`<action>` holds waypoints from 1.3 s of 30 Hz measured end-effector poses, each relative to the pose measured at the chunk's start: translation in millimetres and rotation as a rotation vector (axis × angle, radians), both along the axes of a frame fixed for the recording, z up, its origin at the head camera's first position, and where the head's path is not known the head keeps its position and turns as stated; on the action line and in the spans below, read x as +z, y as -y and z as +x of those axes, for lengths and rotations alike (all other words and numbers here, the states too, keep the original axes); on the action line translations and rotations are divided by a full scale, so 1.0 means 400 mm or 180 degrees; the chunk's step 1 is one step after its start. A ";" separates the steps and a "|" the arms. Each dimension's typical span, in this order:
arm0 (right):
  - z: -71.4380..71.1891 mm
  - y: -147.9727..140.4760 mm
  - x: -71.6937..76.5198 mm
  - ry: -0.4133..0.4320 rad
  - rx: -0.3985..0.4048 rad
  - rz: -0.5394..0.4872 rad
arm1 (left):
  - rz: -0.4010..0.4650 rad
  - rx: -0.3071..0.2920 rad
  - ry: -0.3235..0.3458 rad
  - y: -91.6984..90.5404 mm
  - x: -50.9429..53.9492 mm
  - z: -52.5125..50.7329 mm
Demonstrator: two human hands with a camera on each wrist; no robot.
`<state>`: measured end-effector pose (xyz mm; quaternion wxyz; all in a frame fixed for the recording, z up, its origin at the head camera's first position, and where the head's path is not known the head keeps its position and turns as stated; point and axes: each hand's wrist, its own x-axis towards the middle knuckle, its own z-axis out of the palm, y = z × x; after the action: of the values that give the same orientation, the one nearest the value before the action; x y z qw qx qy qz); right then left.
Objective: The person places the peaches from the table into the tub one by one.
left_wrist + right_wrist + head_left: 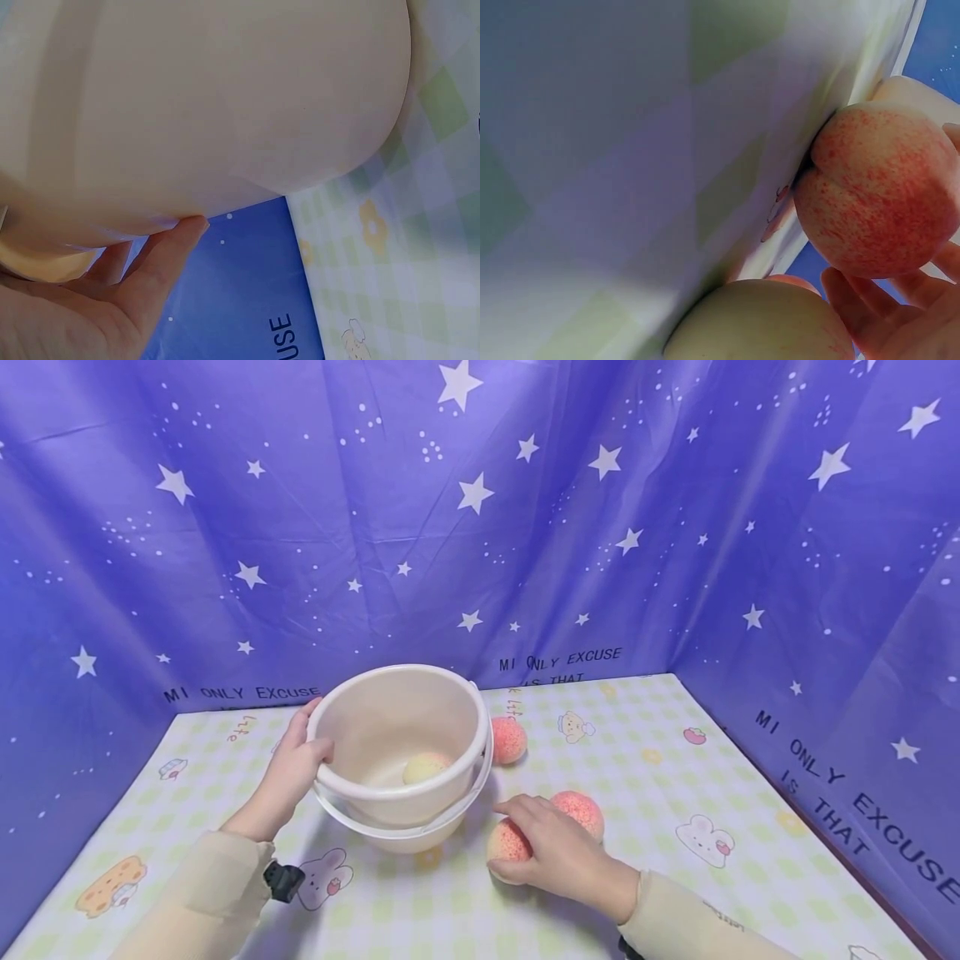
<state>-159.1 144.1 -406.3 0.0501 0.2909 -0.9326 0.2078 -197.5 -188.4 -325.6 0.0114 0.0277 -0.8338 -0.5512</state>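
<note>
— Where is the left hand?
— The left hand (pixel 296 764) grips the white bucket (pixel 393 806) on its left side, thumb over the rim and fingers on the outer wall. The left wrist view shows the fingers against that wall.
— And the bucket itself?
— On the checked tablecloth (pixel 637 777), its mouth facing up toward the person. The handle (pixel 405 832) hangs down round the outside, across the front and right.
— Anything inside?
— One peach (pixel 423 768), yellow with a pinkish side, at the bottom.
— What about the right hand?
— The right hand (pixel 562 847) is to the right of the bucket, curled round a speckled peach (pixel 506 842), with the thumb on the near side and the fingers over the far side. How firm that hold is, I can't quite tell; the right wrist view cuts off much of the hand.
— Is that peach raised?
— It sits against the cloth.
— Any more fruit?
— A pinker peach (pixel 581 814) lies just beside the right hand, on its far side. Another pink peach (pixel 510 741) lies farther back, partly hidden by the bucket's right edge.
— And behind everything?
— A purple-blue curtain (pixel 390 527) with white stars.
</note>
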 end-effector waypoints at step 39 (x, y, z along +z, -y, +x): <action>0.000 0.013 -0.031 -0.0133 0.0266 0.0296 | -0.0014 -0.0008 0.0025 0.001 0.000 0.001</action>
<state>-159.2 139.0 -418.7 0.0473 0.3359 -0.9270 0.1601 -196.9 -188.7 -325.6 0.0075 0.0288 -0.8352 -0.5492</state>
